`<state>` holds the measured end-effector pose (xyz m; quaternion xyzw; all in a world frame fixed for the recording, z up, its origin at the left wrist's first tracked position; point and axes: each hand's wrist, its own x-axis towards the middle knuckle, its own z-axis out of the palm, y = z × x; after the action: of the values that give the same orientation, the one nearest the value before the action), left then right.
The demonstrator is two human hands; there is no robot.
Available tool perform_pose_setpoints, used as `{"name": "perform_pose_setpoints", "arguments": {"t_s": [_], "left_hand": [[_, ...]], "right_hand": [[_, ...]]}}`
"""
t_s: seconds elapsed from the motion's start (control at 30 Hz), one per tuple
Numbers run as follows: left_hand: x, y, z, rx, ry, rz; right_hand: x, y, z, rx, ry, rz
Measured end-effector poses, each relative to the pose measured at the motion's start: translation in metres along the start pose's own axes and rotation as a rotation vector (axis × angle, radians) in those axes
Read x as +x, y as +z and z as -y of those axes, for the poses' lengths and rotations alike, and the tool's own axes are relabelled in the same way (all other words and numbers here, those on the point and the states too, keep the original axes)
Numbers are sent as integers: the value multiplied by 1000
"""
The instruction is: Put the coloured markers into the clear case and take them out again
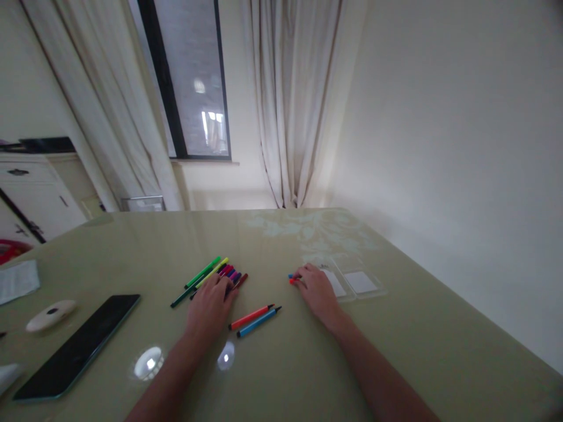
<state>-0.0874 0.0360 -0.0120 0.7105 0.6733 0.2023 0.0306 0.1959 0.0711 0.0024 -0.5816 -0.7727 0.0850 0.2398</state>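
On the table (285,375), an uncapped red pen (251,317) and blue pen (258,322) lie side by side. Right hand (314,287): fingertips pinched together on a red cap (292,281), a blue cap (290,275) beside it. Left hand (210,302): over the bunch of pens (202,272) (fingers partly hidden, grip cannot be told). Step in hand, judged: cap handling. Next move likely calls for a steady pinch.

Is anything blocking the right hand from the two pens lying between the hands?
Nothing visible: only bare table separates the right hand from the red pen and blue pen. A red piece and a blue piece show at its fingertips, perhaps gripped. The left hand is on the pens' other side, at the pile.
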Motion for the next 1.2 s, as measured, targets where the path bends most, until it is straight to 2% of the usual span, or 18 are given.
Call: {"name": "perform_pose_setpoints", "arguments": {"t_s": [0.1,0.2,0.3,0.4,0.5,0.63,0.7,0.8,0.87,1.0,1.1,1.2], "left_hand": [[0,0,-8,-38,97,-19],[-1,-2,-22,-171,208,-17],[-7,-2,-36,-287,232,37],[-14,-2,-47,-364,243,72],[-20,-6,-57,-296,248,116],[-21,-18,-65,-117,172,144],[-18,-24,-62,-46,96,145],[-11,-28,-50,-7,-11,110],[-7,-24,-40,-36,-32,66],[-8,-8,-32,-152,39,65],[-11,0,-33,-198,100,107],[-12,-2,-35,-221,103,138]], "right_hand": [[-4,1,10,118,-18,-25],[-9,3,23,388,-101,8],[-14,1,35,578,-209,57],[-16,-3,41,645,-246,38],[-17,-6,45,667,-264,23],[-16,-10,45,667,-295,20],[-12,-15,36,693,-258,-31],[-3,-25,8,762,-98,-222],[4,-30,-12,781,-25,-307],[10,-30,-30,725,-31,-263],[9,-27,-25,754,-40,-178],[8,-27,-20,857,-6,-124]]}}
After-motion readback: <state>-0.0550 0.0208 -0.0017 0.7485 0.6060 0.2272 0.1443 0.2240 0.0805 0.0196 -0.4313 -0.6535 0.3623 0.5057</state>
